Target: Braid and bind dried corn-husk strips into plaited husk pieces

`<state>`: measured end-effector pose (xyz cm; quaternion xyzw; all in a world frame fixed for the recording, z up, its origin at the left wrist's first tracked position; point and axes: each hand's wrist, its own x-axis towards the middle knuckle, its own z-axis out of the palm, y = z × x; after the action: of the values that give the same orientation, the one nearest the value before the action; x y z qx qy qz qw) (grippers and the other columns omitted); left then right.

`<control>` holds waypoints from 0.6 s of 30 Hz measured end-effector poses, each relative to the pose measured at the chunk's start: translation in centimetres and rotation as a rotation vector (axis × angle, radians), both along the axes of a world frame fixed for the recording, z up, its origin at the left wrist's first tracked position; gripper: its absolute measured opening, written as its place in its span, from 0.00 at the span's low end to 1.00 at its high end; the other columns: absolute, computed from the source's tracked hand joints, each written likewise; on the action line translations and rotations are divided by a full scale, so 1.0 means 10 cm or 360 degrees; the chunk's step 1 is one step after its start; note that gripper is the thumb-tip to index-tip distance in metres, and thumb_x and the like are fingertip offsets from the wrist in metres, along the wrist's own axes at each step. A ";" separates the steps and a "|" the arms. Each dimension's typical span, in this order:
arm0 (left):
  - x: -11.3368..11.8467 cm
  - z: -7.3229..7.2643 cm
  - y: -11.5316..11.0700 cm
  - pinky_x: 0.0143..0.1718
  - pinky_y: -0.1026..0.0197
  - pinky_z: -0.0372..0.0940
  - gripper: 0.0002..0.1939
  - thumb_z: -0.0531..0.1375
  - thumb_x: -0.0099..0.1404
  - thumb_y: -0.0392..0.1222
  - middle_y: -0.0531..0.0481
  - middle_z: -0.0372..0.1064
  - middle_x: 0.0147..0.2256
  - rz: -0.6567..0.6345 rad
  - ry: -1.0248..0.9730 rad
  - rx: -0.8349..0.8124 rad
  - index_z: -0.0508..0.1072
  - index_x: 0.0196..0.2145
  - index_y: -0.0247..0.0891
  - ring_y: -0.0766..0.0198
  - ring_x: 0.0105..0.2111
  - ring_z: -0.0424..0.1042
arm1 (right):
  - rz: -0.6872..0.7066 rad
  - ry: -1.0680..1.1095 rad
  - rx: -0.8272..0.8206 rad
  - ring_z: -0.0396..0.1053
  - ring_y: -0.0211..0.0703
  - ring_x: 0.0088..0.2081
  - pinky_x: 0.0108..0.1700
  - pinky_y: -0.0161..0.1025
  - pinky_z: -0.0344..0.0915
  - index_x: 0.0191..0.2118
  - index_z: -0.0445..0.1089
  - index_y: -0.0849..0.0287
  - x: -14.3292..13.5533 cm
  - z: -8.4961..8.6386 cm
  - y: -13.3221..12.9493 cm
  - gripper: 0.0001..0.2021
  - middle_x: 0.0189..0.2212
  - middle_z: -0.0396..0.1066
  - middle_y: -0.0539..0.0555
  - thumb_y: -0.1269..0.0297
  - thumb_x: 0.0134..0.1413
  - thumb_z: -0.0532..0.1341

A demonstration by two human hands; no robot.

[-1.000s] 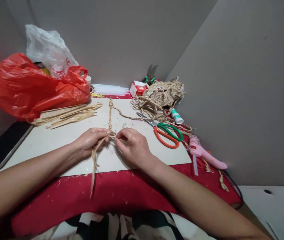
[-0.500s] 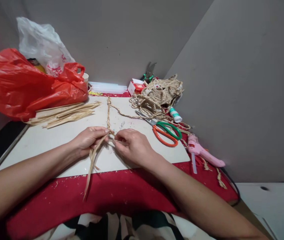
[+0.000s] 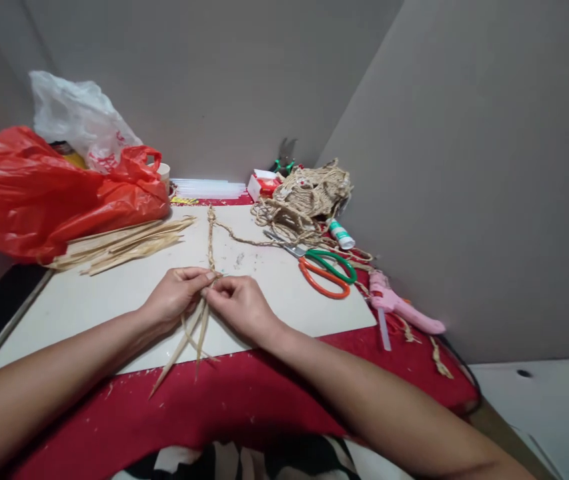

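A thin braided cord (image 3: 211, 240) of dry straw-coloured husk runs down the white board (image 3: 284, 300) toward my hands. My left hand (image 3: 179, 293) pinches the lower end of the braid between thumb and forefinger. Right beside it, my right hand (image 3: 239, 303) closes thumb and fingers on the husk strips at the same spot. Loose strips (image 3: 189, 340) hang below both hands, fanning out over the board's front edge and the red cloth. My fingers hide the exact crossing of the strips.
Flat husk strips (image 3: 124, 247) lie at left beside a red plastic bag (image 3: 39, 193) and a phone (image 3: 4, 313). Scissors (image 3: 324, 267), coiled braided cord (image 3: 314, 190), a glue stick (image 3: 341, 235) and a pink glue gun (image 3: 404, 310) are at right. Red cloth (image 3: 264, 400) covers the table.
My right hand has moved left, up against my left hand, bringing its strip in. The loose strips now hang spread apart below. The view has shifted slightly.
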<state>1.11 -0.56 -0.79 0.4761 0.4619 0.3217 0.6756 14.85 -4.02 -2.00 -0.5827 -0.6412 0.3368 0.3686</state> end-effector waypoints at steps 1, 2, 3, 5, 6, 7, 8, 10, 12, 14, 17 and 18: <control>0.00 0.00 0.00 0.16 0.67 0.38 0.14 0.64 0.52 0.47 0.58 0.56 0.14 0.0002 -0.0005 0.0019 0.74 0.28 0.31 0.77 0.14 0.46 | -0.0031 0.0115 -0.0028 0.56 0.32 0.21 0.25 0.31 0.52 0.20 0.67 0.62 -0.01 -0.03 0.02 0.13 0.16 0.61 0.47 0.60 0.49 0.57; 0.00 0.00 0.00 0.16 0.67 0.38 0.14 0.64 0.52 0.47 0.57 0.56 0.15 0.0009 -0.0011 0.0035 0.74 0.28 0.31 0.77 0.14 0.46 | -0.0048 0.0221 -0.0048 0.55 0.32 0.21 0.24 0.31 0.51 0.19 0.66 0.62 -0.02 -0.05 0.03 0.13 0.16 0.59 0.46 0.61 0.48 0.57; 0.00 0.01 -0.01 0.16 0.67 0.38 0.13 0.64 0.52 0.46 0.57 0.56 0.15 0.0016 -0.0017 0.0042 0.74 0.28 0.31 0.77 0.14 0.46 | -0.0042 0.0318 -0.0070 0.53 0.31 0.20 0.24 0.31 0.51 0.19 0.64 0.62 -0.02 -0.05 0.04 0.13 0.15 0.56 0.46 0.61 0.47 0.58; 0.00 0.02 -0.01 0.16 0.66 0.38 0.13 0.64 0.53 0.46 0.58 0.55 0.14 0.0017 -0.0036 0.0030 0.74 0.27 0.31 0.77 0.14 0.46 | 0.0023 0.0499 -0.0133 0.51 0.31 0.20 0.24 0.31 0.51 0.19 0.62 0.62 -0.01 -0.03 0.04 0.12 0.16 0.54 0.45 0.62 0.46 0.58; -0.01 0.02 -0.01 0.16 0.66 0.37 0.13 0.64 0.53 0.46 0.59 0.53 0.14 0.0007 -0.0050 0.0018 0.73 0.27 0.31 0.77 0.14 0.45 | 0.0071 0.0580 -0.0182 0.51 0.30 0.21 0.24 0.31 0.51 0.20 0.62 0.62 0.00 -0.01 0.04 0.11 0.17 0.54 0.45 0.62 0.46 0.58; -0.01 0.02 0.00 0.16 0.66 0.37 0.13 0.63 0.53 0.47 0.59 0.52 0.14 -0.0012 -0.0062 0.0006 0.73 0.26 0.31 0.77 0.14 0.45 | 0.0114 0.0649 -0.0248 0.52 0.30 0.21 0.24 0.30 0.52 0.21 0.62 0.61 0.03 0.03 0.03 0.09 0.17 0.55 0.45 0.63 0.45 0.58; -0.02 0.02 0.00 0.16 0.66 0.36 0.13 0.63 0.54 0.47 0.59 0.52 0.14 -0.0040 -0.0071 -0.0001 0.72 0.26 0.32 0.77 0.13 0.45 | 0.0147 0.0709 -0.0336 0.53 0.30 0.20 0.23 0.30 0.52 0.22 0.61 0.61 0.06 0.06 0.03 0.08 0.17 0.57 0.45 0.63 0.46 0.57; -0.03 0.02 0.01 0.16 0.65 0.35 0.13 0.62 0.55 0.48 0.60 0.51 0.14 -0.0111 -0.0073 -0.0014 0.72 0.26 0.32 0.77 0.13 0.44 | 0.0192 0.0810 -0.0579 0.57 0.31 0.19 0.22 0.30 0.53 0.25 0.60 0.60 0.14 0.15 0.02 0.06 0.18 0.61 0.46 0.63 0.48 0.55; -0.05 0.02 0.02 0.15 0.65 0.35 0.13 0.62 0.55 0.48 0.60 0.50 0.14 -0.0173 -0.0048 -0.0026 0.71 0.26 0.33 0.77 0.13 0.43 | 0.0258 0.0871 -0.0825 0.57 0.31 0.16 0.18 0.30 0.51 0.27 0.58 0.59 0.24 0.24 0.03 0.06 0.18 0.63 0.46 0.63 0.50 0.53; -0.06 0.02 0.04 0.15 0.65 0.35 0.13 0.61 0.56 0.47 0.60 0.51 0.14 -0.0207 0.0000 -0.0028 0.69 0.24 0.33 0.77 0.13 0.44 | 0.0368 0.0870 -0.0970 0.52 0.30 0.12 0.15 0.29 0.46 0.28 0.57 0.58 0.34 0.32 0.07 0.06 0.15 0.61 0.44 0.62 0.51 0.52; -0.06 0.03 0.06 0.15 0.65 0.36 0.14 0.61 0.56 0.46 0.58 0.55 0.16 -0.0237 0.0075 -0.0044 0.67 0.22 0.33 0.78 0.12 0.44 | 0.0501 0.0753 -0.0985 0.45 0.27 0.12 0.15 0.27 0.40 0.28 0.58 0.59 0.48 0.35 0.18 0.08 0.12 0.53 0.41 0.61 0.51 0.55; -0.06 0.04 0.06 0.15 0.65 0.36 0.13 0.61 0.56 0.46 0.58 0.55 0.16 -0.0242 0.0093 -0.0052 0.67 0.21 0.33 0.78 0.12 0.44 | 0.0536 0.0704 -0.0976 0.45 0.27 0.13 0.15 0.27 0.41 0.28 0.58 0.59 0.52 0.33 0.23 0.08 0.12 0.52 0.40 0.61 0.50 0.56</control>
<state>0.49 0.06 -0.37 0.5078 0.4491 0.2480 0.6920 20.06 -1.76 1.31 -0.4659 -0.5029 0.6850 0.2466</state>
